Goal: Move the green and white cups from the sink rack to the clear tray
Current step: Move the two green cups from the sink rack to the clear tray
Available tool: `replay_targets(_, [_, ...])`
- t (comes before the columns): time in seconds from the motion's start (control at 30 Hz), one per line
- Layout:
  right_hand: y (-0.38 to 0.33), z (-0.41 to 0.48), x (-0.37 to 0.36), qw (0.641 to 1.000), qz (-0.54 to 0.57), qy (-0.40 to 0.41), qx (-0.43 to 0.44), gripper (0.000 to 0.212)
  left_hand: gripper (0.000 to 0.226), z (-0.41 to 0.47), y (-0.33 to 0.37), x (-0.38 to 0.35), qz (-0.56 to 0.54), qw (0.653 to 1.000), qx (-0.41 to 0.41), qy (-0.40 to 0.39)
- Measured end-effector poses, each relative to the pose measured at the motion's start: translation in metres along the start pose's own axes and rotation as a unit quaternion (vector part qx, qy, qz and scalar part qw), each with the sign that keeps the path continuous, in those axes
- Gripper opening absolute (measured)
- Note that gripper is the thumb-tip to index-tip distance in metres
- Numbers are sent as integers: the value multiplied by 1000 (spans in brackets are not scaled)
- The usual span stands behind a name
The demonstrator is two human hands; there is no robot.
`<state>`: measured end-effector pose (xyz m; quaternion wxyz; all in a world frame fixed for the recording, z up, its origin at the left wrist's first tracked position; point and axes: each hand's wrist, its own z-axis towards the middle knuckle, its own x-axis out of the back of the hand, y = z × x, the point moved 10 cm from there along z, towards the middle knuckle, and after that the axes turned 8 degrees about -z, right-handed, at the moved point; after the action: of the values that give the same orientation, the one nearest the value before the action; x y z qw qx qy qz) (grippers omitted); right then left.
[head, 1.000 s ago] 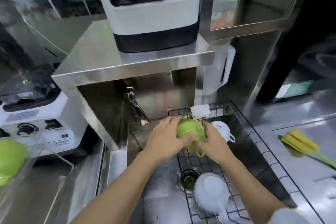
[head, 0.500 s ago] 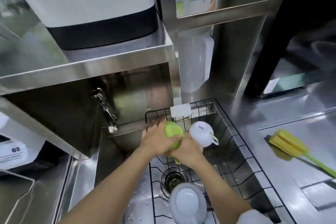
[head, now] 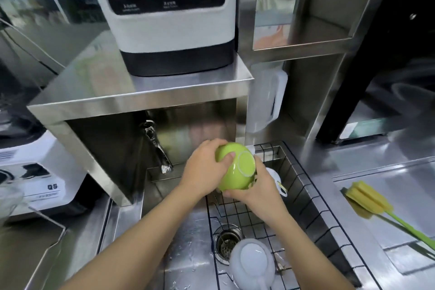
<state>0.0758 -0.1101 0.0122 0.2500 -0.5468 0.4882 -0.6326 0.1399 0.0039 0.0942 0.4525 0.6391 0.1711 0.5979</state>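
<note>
Far to the left of the hands, at the picture's edge, stands the clear tray [head: 9, 198]; only a blurred corner of it is visible now, and I cannot tell what is inside. Between it and the hands is a white machine [head: 35, 172] on the steel surface [head: 77, 242], and closer, the tap [head: 156, 146] under the steel shelf [head: 131, 94].

The left hand [head: 203, 170] is closed around the green cup [head: 235, 166], with the thumb across its side near the foot ring. The right hand [head: 259, 187] supports the same cup from below and from the right, with the fingers curled under its rim. The cup is turned with its bottom toward the camera, and it is in the air above the back part of the sink rack [head: 313, 214]. Half a second ago it was lower, close to the wires and beside the white cup; now it is lifted clear and rotated, so I judge the pick-up is finished and the carry to the left can begin.

Just to the right of the right hand, partly hidden behind it, a white cup [head: 274, 178] lies in the rack. A second white cup [head: 253, 263] lies below the hands, near the drain [head: 227, 242]. Both are still to be moved, so the task seems far from complete. Well to the right, a yellow sponge brush [head: 367, 200] rests on the surface.
</note>
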Motion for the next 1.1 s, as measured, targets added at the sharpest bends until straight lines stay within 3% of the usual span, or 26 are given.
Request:
replay_targets(0.2, [-58, -41, 16, 996, -33, 44, 68, 111, 27, -33, 48, 57, 15, 991, -127, 46])
replay_targets(0.3, [-90, -62, 10, 990, -62, 66, 104, 109, 29, -53, 56, 94, -1, 985, -162, 64])
replay_targets(0.57, [-179, -119, -74, 977, -66, 118, 166, 112, 37, -122, 31, 221, 14, 964, -243, 104])
replay_targets(0.83, [-280, -161, -174, 959, -47, 120, 254, 116, 34, -180, -16, 358, -30, 951, -255, 171])
replay_targets(1.1, [-361, -173, -290, 950, -107, 17, 294, 115, 41, -218, -101, 470, -60, 945, -170, 273])
